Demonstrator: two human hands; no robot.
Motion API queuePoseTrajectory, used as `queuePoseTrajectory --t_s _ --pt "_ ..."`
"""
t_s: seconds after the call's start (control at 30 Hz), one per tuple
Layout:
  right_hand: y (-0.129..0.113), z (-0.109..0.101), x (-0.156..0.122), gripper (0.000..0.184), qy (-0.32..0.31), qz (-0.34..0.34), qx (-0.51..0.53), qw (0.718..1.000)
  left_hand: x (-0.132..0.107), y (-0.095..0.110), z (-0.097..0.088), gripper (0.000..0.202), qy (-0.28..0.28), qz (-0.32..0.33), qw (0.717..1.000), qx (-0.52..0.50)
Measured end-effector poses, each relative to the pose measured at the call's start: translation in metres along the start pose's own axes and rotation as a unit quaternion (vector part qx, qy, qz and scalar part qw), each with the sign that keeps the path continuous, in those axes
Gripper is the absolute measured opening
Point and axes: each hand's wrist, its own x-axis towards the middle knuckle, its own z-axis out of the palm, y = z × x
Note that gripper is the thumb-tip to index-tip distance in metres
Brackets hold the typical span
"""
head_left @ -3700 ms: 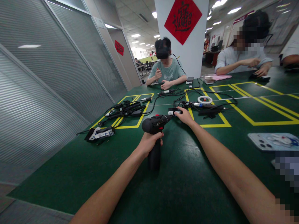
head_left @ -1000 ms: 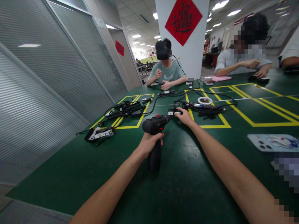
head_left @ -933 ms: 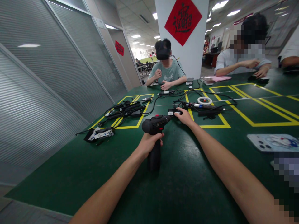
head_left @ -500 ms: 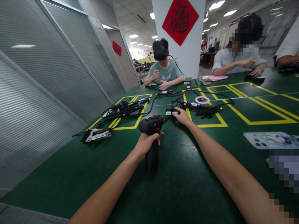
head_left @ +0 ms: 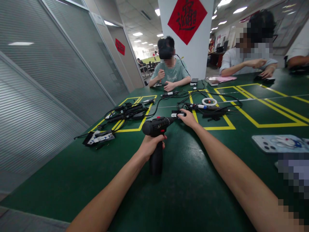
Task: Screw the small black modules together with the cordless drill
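Observation:
A black cordless drill (head_left: 156,127) with red buttons stands upright on its grip, and my left hand (head_left: 150,146) is wrapped round the handle. The drill's tip points away and to the right, close to a small black-and-white part (head_left: 174,114). My right hand (head_left: 189,119) pinches the right side of that part at the table surface. Whether the tip touches the part I cannot tell. Fingers of my left hand are partly hidden behind the handle.
The green table (head_left: 193,180) bears yellow tape rectangles. Tangled black cables (head_left: 130,112) lie at left, near a black-and-white assembly (head_left: 98,138). Beyond my right hand are a white tape roll (head_left: 209,102) and pen-like tools (head_left: 210,109). A phone (head_left: 280,143) lies at right. Two people work across the table.
The view has shifted slightly, moving table items a little upward in the picture. Both hands keep the same holds, and the drill's tip stays by the part.

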Motion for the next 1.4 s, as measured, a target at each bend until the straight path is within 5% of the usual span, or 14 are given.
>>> queuePoseTrajectory --t_s 1.4 --pt "-0.005 -0.001 -0.002 0.044 0.006 0.008 -0.004 1.000 0.003 -0.010 -0.005 0.033 -0.019 0.020 1.000 0.003"
